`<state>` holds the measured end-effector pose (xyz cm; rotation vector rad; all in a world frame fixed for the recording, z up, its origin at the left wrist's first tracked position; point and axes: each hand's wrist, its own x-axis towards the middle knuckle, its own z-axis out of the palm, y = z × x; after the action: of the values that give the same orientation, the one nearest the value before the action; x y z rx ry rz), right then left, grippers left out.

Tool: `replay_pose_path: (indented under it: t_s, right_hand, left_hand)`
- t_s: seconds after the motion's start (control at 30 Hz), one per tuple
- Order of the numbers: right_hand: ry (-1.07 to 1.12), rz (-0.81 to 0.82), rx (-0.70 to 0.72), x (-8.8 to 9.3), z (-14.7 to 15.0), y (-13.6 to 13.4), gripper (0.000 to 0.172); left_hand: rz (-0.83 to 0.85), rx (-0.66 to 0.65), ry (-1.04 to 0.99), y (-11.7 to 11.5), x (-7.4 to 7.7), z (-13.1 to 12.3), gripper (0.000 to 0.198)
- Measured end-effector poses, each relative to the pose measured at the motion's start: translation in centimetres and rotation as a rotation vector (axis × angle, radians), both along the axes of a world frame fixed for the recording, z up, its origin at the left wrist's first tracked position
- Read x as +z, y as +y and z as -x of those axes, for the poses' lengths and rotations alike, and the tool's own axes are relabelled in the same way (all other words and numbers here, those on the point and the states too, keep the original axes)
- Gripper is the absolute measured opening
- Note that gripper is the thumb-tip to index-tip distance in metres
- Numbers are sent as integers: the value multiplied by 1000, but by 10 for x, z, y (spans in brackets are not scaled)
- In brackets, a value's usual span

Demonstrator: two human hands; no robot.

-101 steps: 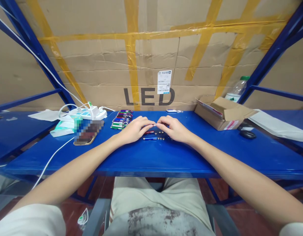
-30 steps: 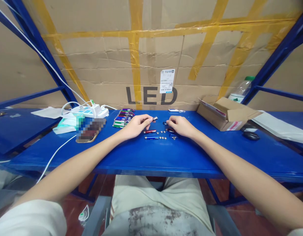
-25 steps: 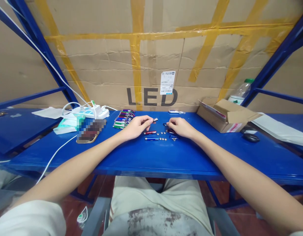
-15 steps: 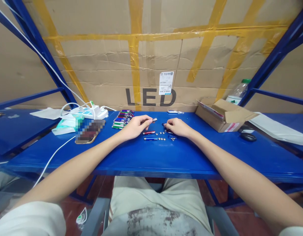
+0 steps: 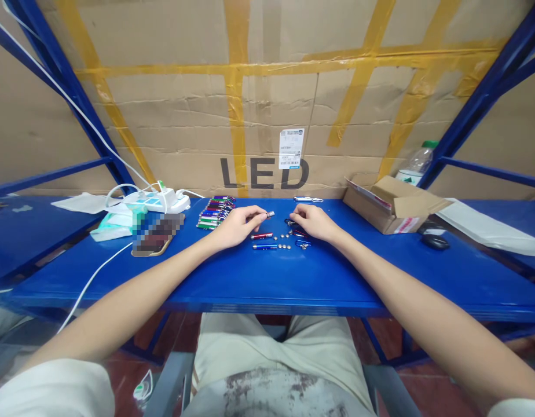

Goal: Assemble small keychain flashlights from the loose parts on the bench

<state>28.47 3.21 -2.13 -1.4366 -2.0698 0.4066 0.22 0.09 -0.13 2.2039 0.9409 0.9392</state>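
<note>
Blue steel bench [image 5: 267,278], seen from above, with both forearms reaching across it. Left hand [image 5: 238,225]: thumb and forefinger are pinched on a small silver part [image 5: 270,214], held just above the surface. Right hand [image 5: 316,223]: fingers are curled down onto a cluster of dark small parts [image 5: 290,222]; whether it grips any of them cannot be told. Just in front of the hands lie 2 short tubes, a red tube [image 5: 261,236] and a blue tube [image 5: 264,247]. A row of button cells [image 5: 284,246] lies beside the blue one, and a blue clip [image 5: 303,243] lies just beside the right hand. Left of the left hand are a bundle of coloured keychain lights [image 5: 214,212] and, further left, a power strip [image 5: 157,201]. To the right are an open cardboard box [image 5: 395,204] and a black mouse [image 5: 433,241]. Taped cardboard [image 5: 163,116] marked LED closes the back.
</note>
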Motion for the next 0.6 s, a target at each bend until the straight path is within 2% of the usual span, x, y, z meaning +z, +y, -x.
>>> replay_pose_path:
  t_s: [0.1,0.37,0.6]
  right_hand:
    - [64,-26,70,-1,-4,1,14]
    - [-13,88,149,8,-9,-8,7]
    - [-72,219,256,17,-19,-11,12]
  left_hand:
    - [-22,21,34,0,0,2,47]
    - [-50,68,115,1,2,4,42]
    - [-30,55,127,1,1,3,40]
